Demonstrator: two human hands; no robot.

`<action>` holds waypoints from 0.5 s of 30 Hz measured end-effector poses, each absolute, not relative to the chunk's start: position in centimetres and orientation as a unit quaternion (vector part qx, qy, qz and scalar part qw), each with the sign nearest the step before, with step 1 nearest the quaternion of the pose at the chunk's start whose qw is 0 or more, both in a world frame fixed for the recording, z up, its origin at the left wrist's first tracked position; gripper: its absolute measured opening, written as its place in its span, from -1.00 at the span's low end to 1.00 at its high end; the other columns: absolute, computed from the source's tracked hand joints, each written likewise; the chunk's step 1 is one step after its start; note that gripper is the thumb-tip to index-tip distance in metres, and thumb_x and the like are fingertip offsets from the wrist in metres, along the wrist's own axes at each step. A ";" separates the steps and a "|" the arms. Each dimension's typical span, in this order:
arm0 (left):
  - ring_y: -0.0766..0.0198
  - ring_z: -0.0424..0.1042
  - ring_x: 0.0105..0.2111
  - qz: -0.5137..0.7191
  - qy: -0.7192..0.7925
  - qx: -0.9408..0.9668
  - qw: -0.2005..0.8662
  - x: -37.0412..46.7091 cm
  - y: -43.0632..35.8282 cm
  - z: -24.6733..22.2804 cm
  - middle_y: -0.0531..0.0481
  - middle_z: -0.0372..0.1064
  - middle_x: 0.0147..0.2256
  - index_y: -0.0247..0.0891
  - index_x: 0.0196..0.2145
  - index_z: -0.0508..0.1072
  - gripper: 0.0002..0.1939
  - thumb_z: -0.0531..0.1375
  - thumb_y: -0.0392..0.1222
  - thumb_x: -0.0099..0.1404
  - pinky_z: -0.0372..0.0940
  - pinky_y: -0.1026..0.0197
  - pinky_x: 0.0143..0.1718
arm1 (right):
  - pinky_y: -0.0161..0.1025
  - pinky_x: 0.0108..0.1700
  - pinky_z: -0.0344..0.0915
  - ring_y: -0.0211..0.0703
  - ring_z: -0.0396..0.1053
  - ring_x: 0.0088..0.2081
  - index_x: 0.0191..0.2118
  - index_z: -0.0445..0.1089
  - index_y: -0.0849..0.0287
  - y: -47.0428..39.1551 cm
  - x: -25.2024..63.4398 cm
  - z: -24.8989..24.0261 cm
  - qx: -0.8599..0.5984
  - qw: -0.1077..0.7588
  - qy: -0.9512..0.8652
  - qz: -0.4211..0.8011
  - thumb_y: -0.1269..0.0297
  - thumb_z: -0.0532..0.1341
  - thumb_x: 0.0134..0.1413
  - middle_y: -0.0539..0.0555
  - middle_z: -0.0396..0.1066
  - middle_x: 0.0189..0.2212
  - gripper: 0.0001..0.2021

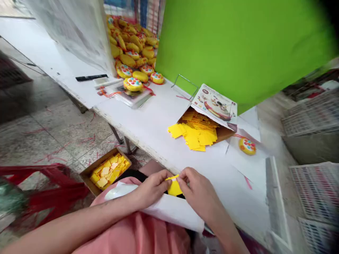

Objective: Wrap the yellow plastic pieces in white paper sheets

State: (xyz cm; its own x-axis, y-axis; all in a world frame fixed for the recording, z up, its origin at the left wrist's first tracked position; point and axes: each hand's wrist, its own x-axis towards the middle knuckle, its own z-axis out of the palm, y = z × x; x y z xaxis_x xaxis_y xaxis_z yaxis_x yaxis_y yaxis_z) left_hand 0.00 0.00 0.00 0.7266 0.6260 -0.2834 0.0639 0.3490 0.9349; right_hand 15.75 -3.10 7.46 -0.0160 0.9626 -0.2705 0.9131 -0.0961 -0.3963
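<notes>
Just past the table's near edge, my left hand [156,187] pinches the upper left corner of a small flat yellow piece [174,188]. The fingertips of my right hand [197,188] are closed on its upper right side. A whitish strip shows along the top of the piece; its material is unclear. Below my hands, a white sheet or cover [174,210] lies across my lap. Similar yellow pieces [196,135] spill out of a printed cardboard box [215,102] on the white table beyond my hands.
Yellow round toys [132,42] with coloured dots are heaped at the back left; another toy [247,145] lies right. A black marker [91,77] and a bent wire stand [185,86] are on the table. An open carton [90,180] of yellow scraps stands low left. White crates [315,190] stand right.
</notes>
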 end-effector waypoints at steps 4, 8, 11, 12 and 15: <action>0.37 0.20 -0.40 0.183 0.334 0.549 0.744 0.2 0.1 -0.2 0.05 0.25 -0.38 -0.33 -0.26 0.29 -0.79 0.00 -0.13 0.28 0.13 0.34 -0.41 | -0.28 -0.31 0.17 -0.16 0.31 -0.31 -0.37 0.21 0.13 -3.3 15.4 7.3 -0.706 0.045 -0.669 0.227 0.35 0.02 0.15 0.00 0.34 -0.38 -0.91; 0.37 0.20 -0.41 0.179 0.343 0.559 0.734 0.1 0.1 -0.2 0.04 0.24 -0.39 -0.33 -0.27 0.28 -0.79 0.00 -0.12 0.28 0.13 0.34 -0.42 | -0.27 -0.32 0.16 -0.16 0.31 -0.32 -0.38 0.21 0.13 -3.5 15.3 7.2 -0.710 0.041 -0.674 0.201 0.37 0.03 0.13 0.00 0.34 -0.40 -0.92; 0.37 0.20 -0.42 0.178 0.347 0.568 0.725 0.1 0.0 -0.3 0.05 0.24 -0.39 -0.32 -0.27 0.29 -0.79 -0.01 -0.12 0.28 0.12 0.35 -0.43 | -0.26 -0.32 0.16 -0.15 0.31 -0.32 -0.38 0.20 0.13 -3.7 15.1 7.1 -0.710 0.035 -0.680 0.178 0.37 0.04 0.13 0.00 0.33 -0.41 -0.92; 0.37 0.20 -0.42 0.178 0.350 0.571 0.721 0.1 0.0 -0.3 0.06 0.24 -0.40 -0.31 -0.28 0.29 -0.80 -0.01 -0.13 0.28 0.12 0.35 -0.43 | -0.25 -0.32 0.16 -0.14 0.31 -0.32 -0.39 0.20 0.13 -3.8 15.0 7.0 -0.711 0.034 -0.681 0.172 0.37 0.04 0.13 0.00 0.33 -0.41 -0.92; 0.37 0.20 -0.42 0.176 0.353 0.576 0.716 0.1 -0.1 -0.5 0.06 0.24 -0.41 -0.31 -0.29 0.29 -0.80 0.00 -0.13 0.28 0.12 0.35 -0.43 | -0.24 -0.31 0.16 -0.13 0.31 -0.32 -0.40 0.20 0.14 -3.8 14.9 7.0 -0.710 0.037 -0.684 0.164 0.36 0.04 0.12 0.01 0.33 -0.41 -0.92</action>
